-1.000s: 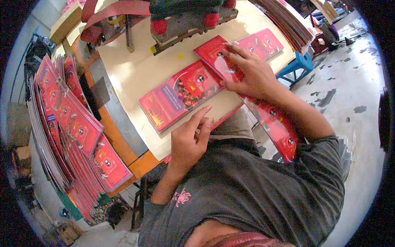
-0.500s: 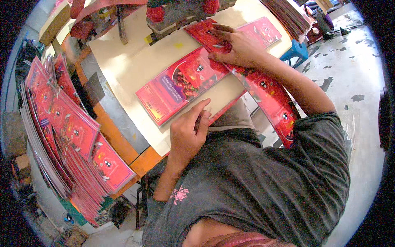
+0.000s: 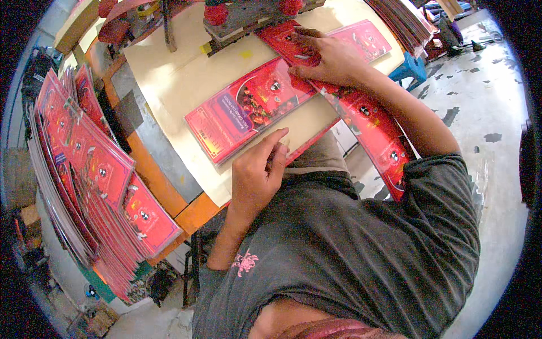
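My right hand (image 3: 334, 61) rests with its fingers apart on a long red printed plastic strip (image 3: 370, 125). This strip runs from beside the machine head (image 3: 240, 22), under my hand, and hangs past the table's near edge. Flat on the cream work board (image 3: 169, 85) lies a stack of red and purple printed pouches (image 3: 243, 107), its far right end close to my right fingertips. My left hand (image 3: 257, 172) hovers by the board's near edge, below the pouches, fingers loosely stretched and nothing in them. A paler pink pouch stack (image 3: 361, 40) sits beyond my right hand.
Many red printed sheets (image 3: 96, 164) fan out in a pile at the left of the table. Dark red stacked sheets (image 3: 398, 25) stand at the far right, above a blue stool (image 3: 410, 70). The table's orange wooden edge (image 3: 195, 217) borders the board.
The view has shifted slightly. Both hands keep nearly the same places, with the right-hand fingers a little more spread over the strip.
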{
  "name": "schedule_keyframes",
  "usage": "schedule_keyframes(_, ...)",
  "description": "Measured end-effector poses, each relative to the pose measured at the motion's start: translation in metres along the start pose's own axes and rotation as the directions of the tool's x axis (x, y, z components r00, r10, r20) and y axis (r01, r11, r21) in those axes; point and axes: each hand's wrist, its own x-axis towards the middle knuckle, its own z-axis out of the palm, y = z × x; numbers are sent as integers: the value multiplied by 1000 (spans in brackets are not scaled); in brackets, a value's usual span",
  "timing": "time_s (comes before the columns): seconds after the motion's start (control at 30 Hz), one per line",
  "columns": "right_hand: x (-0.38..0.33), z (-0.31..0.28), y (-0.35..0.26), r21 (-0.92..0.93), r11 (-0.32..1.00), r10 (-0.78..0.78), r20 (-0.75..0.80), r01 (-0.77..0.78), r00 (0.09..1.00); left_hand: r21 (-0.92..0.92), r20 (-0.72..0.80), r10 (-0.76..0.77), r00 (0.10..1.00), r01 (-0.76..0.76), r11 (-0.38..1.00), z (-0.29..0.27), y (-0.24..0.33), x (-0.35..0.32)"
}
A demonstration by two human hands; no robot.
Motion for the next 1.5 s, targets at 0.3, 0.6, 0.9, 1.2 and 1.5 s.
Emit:
schedule_keyframes(0.3, -2, -3, 0, -80, 995, -62, -66, 56, 996, -10, 23, -53, 998, 53, 999, 1, 4, 0)
schedule_keyframes(0.6, 2, -6, -4, -153, 986, 77, 23, -73, 997, -8, 5, -65, 998, 65, 998, 3, 2, 1)
schedule_keyframes(0.9, 0, -1, 0, -80, 996, 22, -37, -25, 999, -9, -3, -83, 997, 83, 996, 3, 2, 1)
schedule_keyframes(1.2, -1, 6, 5, -93, 996, -14, -109, 4, 994, 16, 6, -56, 998, 55, 998, 3, 6, 3)
schedule_keyframes(1.5, 2, 8, 3, -116, 992, 52, -11, -53, 999, 36, 9, -51, 999, 50, 998, 3, 8, 5)
